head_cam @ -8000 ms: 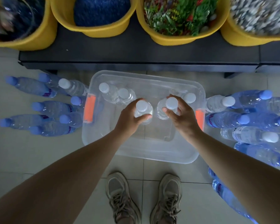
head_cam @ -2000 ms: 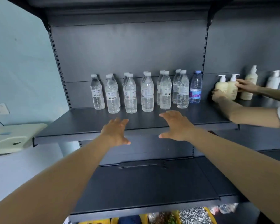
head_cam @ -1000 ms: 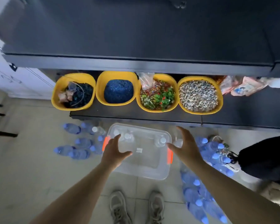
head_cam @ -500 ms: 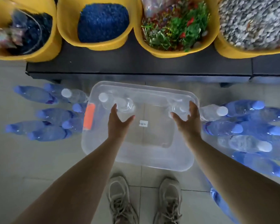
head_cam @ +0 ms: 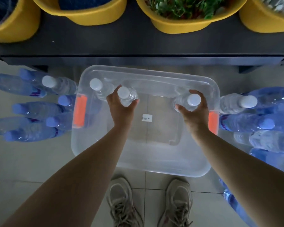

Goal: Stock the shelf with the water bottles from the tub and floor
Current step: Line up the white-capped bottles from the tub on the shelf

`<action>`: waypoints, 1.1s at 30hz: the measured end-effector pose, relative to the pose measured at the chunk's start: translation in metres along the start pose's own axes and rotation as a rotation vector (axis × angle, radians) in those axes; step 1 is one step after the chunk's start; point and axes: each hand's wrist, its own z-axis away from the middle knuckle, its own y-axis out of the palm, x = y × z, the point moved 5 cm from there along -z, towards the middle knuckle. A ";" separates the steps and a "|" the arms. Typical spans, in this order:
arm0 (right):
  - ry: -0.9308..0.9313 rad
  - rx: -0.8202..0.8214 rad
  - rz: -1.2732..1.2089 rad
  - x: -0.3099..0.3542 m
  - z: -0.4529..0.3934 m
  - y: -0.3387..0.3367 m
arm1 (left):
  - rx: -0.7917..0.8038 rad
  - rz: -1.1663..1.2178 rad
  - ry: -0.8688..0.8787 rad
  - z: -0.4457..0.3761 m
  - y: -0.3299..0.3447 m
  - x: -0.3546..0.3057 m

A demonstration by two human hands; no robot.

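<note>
Two white-capped water bottles are gripped inside the clear plastic tub (head_cam: 154, 167): one (head_cam: 126, 96) by the left hand (head_cam: 120, 107), one (head_cam: 189, 102) by the right hand (head_cam: 196, 112). A third white-capped bottle (head_cam: 98, 87) stands in the tub's far-left corner. Blue-capped bottles (head_cam: 34, 110) lie on the tiled floor (head_cam: 23, 161) at both sides.

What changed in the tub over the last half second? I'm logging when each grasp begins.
Both hands closed on bottles they had only been reaching toward: the left hand now grips the left clear bottle just below its cap, and the right hand grips the right clear bottle. The tub, the third bottle inside it and the floor bottles stayed put.
</note>
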 end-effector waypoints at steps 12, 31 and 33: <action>0.013 0.062 -0.009 0.034 0.025 -0.024 | 0.116 -0.021 -0.087 0.014 -0.024 -0.019; -0.265 0.092 -0.099 0.377 0.153 -0.188 | 0.132 0.114 0.136 0.091 -0.258 -0.309; -0.331 0.095 -0.127 0.426 0.177 -0.211 | 0.154 0.150 0.203 0.098 -0.293 -0.352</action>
